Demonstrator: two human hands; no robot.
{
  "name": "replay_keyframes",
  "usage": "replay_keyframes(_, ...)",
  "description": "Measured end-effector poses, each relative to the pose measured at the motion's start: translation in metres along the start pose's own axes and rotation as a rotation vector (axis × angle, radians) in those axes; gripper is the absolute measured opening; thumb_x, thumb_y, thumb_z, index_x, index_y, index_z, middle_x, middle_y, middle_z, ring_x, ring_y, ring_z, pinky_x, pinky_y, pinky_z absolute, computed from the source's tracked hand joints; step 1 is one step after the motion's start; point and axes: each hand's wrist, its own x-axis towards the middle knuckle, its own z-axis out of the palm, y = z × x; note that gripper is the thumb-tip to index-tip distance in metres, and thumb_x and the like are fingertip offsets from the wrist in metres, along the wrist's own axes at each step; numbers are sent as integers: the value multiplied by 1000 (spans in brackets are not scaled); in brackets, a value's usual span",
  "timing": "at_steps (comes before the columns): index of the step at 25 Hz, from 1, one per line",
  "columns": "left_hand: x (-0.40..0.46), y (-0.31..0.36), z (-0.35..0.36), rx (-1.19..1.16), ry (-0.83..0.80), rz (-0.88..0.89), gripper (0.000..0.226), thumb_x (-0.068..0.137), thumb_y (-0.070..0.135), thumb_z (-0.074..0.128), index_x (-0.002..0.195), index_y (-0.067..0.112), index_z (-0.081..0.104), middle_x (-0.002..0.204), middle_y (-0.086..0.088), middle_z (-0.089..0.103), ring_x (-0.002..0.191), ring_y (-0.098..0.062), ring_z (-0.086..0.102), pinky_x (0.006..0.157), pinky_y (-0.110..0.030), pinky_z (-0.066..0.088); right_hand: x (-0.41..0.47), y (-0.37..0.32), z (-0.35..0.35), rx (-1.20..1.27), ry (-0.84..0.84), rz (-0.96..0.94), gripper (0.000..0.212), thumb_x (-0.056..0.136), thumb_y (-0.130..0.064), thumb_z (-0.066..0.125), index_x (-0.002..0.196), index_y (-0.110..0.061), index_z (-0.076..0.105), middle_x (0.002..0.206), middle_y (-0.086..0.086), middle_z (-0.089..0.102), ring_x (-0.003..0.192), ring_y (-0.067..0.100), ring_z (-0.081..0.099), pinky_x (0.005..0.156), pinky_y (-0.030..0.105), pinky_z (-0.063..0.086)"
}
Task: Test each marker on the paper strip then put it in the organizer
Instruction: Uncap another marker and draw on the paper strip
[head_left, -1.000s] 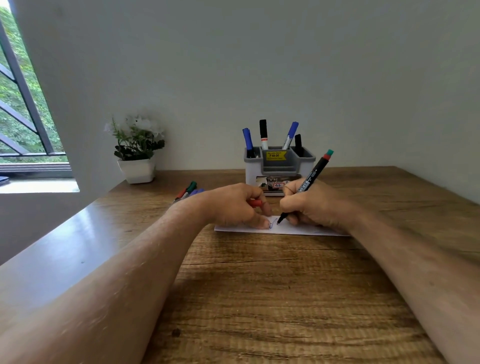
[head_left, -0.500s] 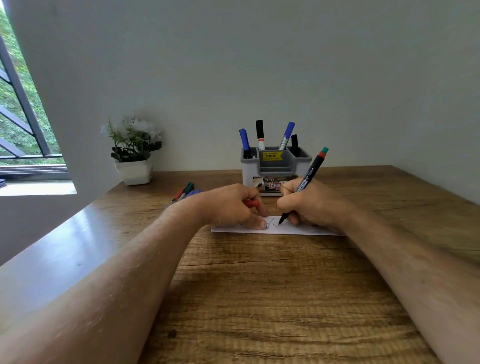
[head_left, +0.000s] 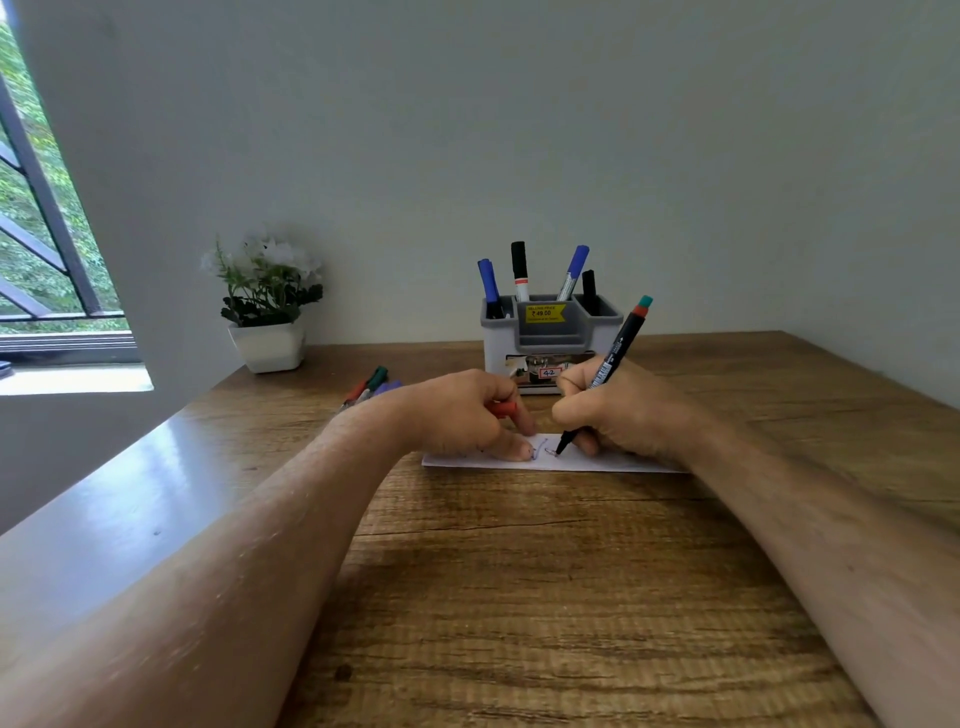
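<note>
A person's right hand (head_left: 623, 410) grips a black marker (head_left: 605, 374), tip on the paper strip (head_left: 613, 462), which lies flat on a wood-grain worktop (head_left: 519, 597). Left hand (head_left: 462, 415), fingers curled round a red cap (head_left: 505, 409), pins the strip's left part. Grey organizer (head_left: 550, 338) w/ four markers upright stands behind, near a plain pale wall (head_left: 519, 130). Spare markers (head_left: 369, 389) lie far left; potted plant (head_left: 267, 306) by the window (head_left: 41, 234).
</note>
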Motion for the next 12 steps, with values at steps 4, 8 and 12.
replay_keyframes(4,-1,1,-1,13,0,1,17,89,27,70,104,28,63,99,11,57,88,-5,52,77,-27,38,0,-1,-1,-10,-12,11,29,77,-7,67,56,-17,49,47,2,51,48,16,49,56,35,41)
replay_keyframes(8,-1,2,-1,28,-8,-4,17,89,26,69,105,27,64,100,10,58,89,-6,53,82,-30,39,3,0,2,-127,138,-15,27,79,-11,69,58,-15,51,52,4,53,52,16,53,62,38,48)
replay_keyframes(12,-5,4,-2,31,-11,7,18,90,27,68,107,27,64,94,12,58,84,-4,52,74,-25,39,2,2,1,-145,177,-6,26,81,-13,68,60,-15,52,53,3,54,51,14,53,60,33,48)
